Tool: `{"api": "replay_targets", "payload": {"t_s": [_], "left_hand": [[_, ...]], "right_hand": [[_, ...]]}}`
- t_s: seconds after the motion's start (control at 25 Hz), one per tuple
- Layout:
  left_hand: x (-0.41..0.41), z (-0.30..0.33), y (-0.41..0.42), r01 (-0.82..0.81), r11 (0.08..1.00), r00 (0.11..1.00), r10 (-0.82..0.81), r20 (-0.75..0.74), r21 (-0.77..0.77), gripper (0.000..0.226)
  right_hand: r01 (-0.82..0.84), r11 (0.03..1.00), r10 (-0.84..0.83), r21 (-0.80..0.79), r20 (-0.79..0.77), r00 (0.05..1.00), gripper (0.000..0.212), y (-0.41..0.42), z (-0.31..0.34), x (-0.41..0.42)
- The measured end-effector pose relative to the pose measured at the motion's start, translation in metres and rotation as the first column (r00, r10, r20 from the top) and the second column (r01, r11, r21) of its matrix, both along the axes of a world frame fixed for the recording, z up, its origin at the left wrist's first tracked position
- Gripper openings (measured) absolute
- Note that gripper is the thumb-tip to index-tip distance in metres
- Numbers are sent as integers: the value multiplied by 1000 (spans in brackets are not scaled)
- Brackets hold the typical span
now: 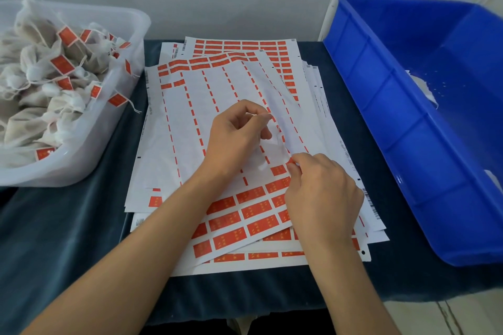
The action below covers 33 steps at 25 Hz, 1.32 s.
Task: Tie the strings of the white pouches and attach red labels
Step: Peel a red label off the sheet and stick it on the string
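The fingers (254, 117) of my left hand (234, 139) are curling in at mid-frame, the thumb and forefinger pinching something small and pale that I cannot make out; a scrap of white string or pouch seems to be trailing below the palm, but it is too blurred to be sure. The fingers of my right hand (324, 193) are closing on a red label (290, 161) just right of centre, pinching it at the edge of the top label sheet (174, 128), so that hand is gripping the label. Both forearms are reaching in from the bottom of the frame.

The top label sheet is lying across the middle of the frame, mostly stripped to bare white backing with thin red strips between the columns, and red labels are remaining along its lower edge and upper left corner. It is resting on a loose stack of label sheets (245, 47) fanned out beneath it, all sitting on the table (68, 226), which is covered in dark blue cloth.

In the upper left of the frame a clear plastic tub (81, 155) is holding the white pouches (35, 68), heaped together, many with tied strings and red labels attached. On the right side of the frame a blue plastic bin (386, 106) is standing tilted, with a bit of white pouch material (424, 90) showing inside against its wall.
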State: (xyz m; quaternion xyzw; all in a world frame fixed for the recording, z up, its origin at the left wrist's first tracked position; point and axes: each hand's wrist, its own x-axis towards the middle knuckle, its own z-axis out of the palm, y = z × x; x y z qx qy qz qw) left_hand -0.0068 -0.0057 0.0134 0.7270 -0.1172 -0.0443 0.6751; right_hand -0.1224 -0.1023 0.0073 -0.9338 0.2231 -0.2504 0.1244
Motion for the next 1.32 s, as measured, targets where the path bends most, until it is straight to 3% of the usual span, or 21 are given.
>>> {"api": "replay_targets", "payload": {"t_s": [0.76,1.12,1.32], "left_hand": [[2,3,0,-36,999,999,36,14,-34,12],[3,1,-1,-37,999,999,37,-9,-35,10],[3,2,0,-40,998,999,39,-23,-40,11]], "right_hand": [[-169,981,172,-98,22,985,33,-35,3,22],[-197,976,201,-97,32,979,48,-40,-4,21],[-163,981,164,-108,-1,986,43,-40,-5,25]]}}
